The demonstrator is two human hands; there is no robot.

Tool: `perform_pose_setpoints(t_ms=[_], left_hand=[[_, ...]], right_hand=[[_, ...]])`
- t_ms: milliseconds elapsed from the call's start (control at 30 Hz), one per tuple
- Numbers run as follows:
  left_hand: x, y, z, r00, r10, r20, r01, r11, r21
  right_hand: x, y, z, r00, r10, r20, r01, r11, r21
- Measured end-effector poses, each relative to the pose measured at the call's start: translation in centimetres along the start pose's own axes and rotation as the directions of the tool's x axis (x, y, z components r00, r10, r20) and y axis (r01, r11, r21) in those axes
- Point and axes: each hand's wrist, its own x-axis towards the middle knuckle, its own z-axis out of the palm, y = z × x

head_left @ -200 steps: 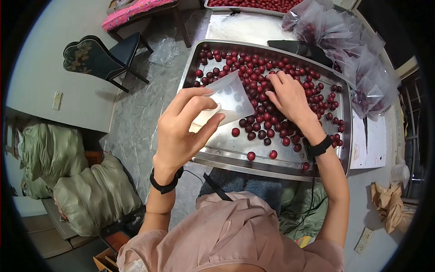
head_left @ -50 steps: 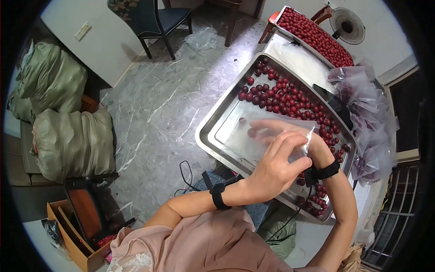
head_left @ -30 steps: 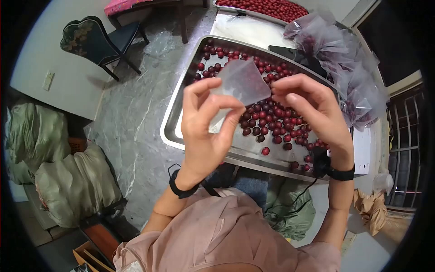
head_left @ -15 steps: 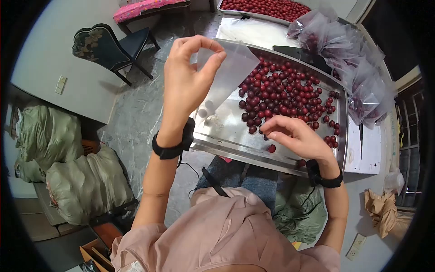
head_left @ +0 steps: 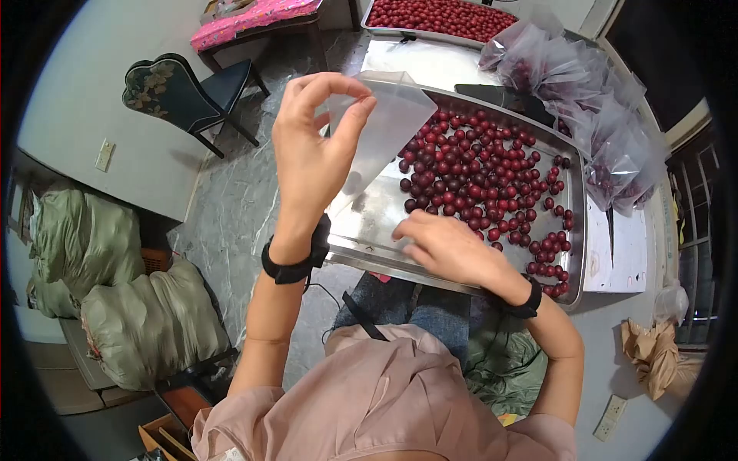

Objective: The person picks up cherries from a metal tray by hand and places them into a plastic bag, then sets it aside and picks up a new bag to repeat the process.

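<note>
My left hand (head_left: pixel 314 142) is raised over the left end of the metal tray (head_left: pixel 369 252), its thumb and forefinger pinched on the edge of a clear plastic bag (head_left: pixel 392 119). The bag hangs down towards the tray floor, with its mouth partly spread. Lower and to the right, my right hand (head_left: pixel 450 250) is low over the tray near its front edge, back of the hand up and fingers curled. Whatever lies under those fingers is hidden. Just beyond it, many round dark red fruits (head_left: pixel 477 173) cover the tray's middle and right side.
Filled clear bags (head_left: pixel 607 131) line the right side behind the tray. A second tray of red fruits (head_left: pixel 442 19) stands at the back. A dark chair (head_left: pixel 192 92) and green sacks (head_left: pixel 154 323) are on the left. A brown paper bag (head_left: pixel 653 357) lies right.
My right hand has moved left along the tray's front, away from the right-hand fruits. Some fruits at the front right have shifted. My left hand still pinches the bag, slightly further left and lower.
</note>
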Motion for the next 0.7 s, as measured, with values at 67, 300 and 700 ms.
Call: perform_pose_setpoints(t_ms=[67, 300, 700], left_hand=[[-1.2, 0.6, -0.1, 0.997, 0.036, -0.061, -0.036, 0.999, 0.002], [-5.7, -1.0, 0.9, 0.979, 0.048, -0.198, -0.051, 0.999, -0.012], [-7.2, -0.4, 2.2, 0.978, 0.019, -0.208, -0.049, 0.989, -0.139]], right_hand=[[-0.2, 2.1, -0.1, 0.994, 0.021, -0.106, -0.037, 0.988, -0.152], [0.2, 6.2, -0.8, 0.989, -0.002, -0.15, -0.024, 0.985, -0.172], [2.3, 6.9, 1.7, 0.979, -0.203, 0.006, 0.175, 0.828, -0.533]])
